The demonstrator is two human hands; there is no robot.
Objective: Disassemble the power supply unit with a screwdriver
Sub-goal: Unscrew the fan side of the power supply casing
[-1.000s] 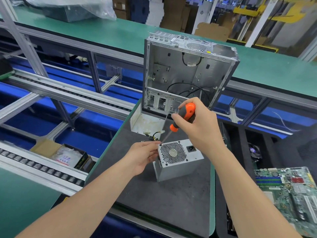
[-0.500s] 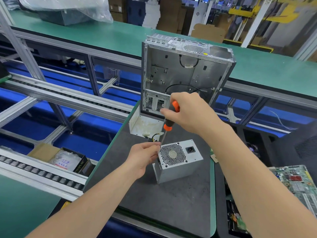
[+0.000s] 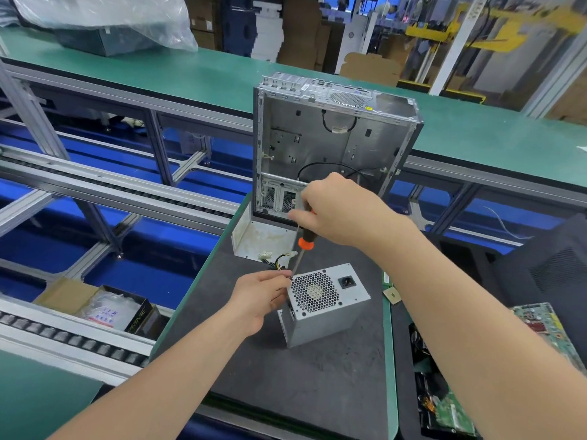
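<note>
Power supply unit [image 3: 327, 304]: a grey metal box standing on the dark mat [image 3: 317, 382], honeycomb fan grille and black mains socket facing up. Left hand [image 3: 259, 298], fingers curled, steadies its upper-left corner. Right hand [image 3: 338, 209] grips the orange-collared screwdriver [image 3: 301, 246], tip at that corner. Behind stands an opened computer case [image 3: 333, 144].

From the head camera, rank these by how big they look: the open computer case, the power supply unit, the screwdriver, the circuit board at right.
1. open computer case
2. power supply unit
3. circuit board, partly cut off behind the arm, so unsure against the unit
4. screwdriver, partly hidden in the right hand
</note>
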